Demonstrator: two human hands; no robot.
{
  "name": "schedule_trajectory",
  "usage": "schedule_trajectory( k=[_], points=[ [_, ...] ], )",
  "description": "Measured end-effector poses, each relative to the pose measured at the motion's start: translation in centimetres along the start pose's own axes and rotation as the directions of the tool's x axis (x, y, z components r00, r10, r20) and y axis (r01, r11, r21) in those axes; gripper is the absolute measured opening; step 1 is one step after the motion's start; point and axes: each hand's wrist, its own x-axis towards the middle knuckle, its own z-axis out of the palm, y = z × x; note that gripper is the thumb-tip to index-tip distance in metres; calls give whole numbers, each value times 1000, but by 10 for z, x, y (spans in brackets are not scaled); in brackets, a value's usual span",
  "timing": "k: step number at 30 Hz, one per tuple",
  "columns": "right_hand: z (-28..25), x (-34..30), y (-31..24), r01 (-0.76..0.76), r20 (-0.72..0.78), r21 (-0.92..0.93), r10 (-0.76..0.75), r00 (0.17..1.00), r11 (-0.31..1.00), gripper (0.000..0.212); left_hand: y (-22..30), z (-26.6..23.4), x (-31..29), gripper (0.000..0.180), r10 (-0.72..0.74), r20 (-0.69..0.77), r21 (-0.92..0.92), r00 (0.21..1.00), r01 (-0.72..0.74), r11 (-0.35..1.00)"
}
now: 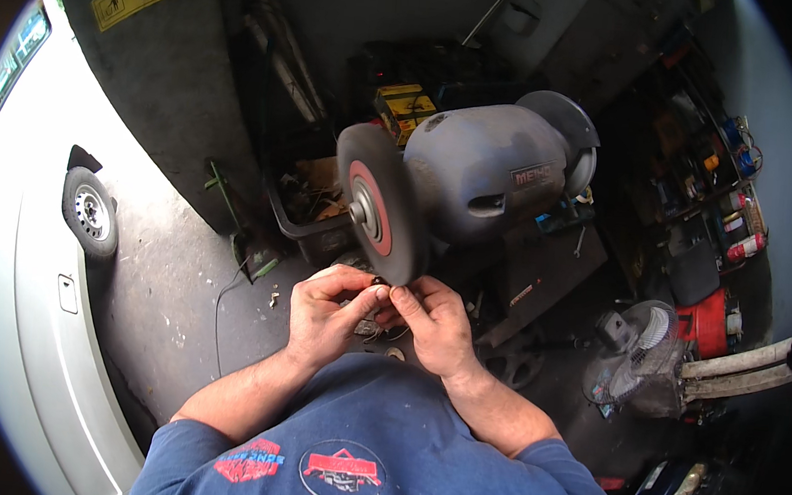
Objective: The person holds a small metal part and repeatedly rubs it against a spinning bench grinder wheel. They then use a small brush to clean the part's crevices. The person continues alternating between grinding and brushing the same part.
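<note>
A grey-blue bench grinder stands in front of me, with a dark wheel with a red centre on its left end. Just below that wheel, both my hands meet. My left hand is closed, with thumb and fingertips pinching a small dark piece. My right hand pinches the same piece from the other side. The piece is at or very near the wheel's lower edge; touching or apart, I cannot tell. Fingers cover most of it, so its kind is hidden.
Behind the wheel are a black bin and a yellow box. The grinder's other wheel has a guard. To the right stand a fan, a red container and cluttered shelves. A light-coloured vehicle is at left.
</note>
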Motion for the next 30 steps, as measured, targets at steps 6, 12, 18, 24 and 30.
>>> schedule_trajectory(
  k=[6,12,18,24,30],
  points=[
    [2,2,-1,6,32,-24,-6,999,1000,27,2,0,0,11,47,-47,23,998,-46,999],
    [4,-1,-2,-29,95,4,28,995,1000,26,13,-10,-1,13,238,-7,196,971,-232,953],
    [0,-10,3,92,32,-132,-89,996,987,25,9,-13,3,18,204,165,219,965,-238,946],
    [-7,-11,8,134,84,-59,-128,988,989,24,8,-9,0,15,201,123,230,972,-225,947],
    [-10,1,13,-65,-15,451,80,997,890,22,11,-2,3,12,62,64,155,996,-71,985]
  ],
)
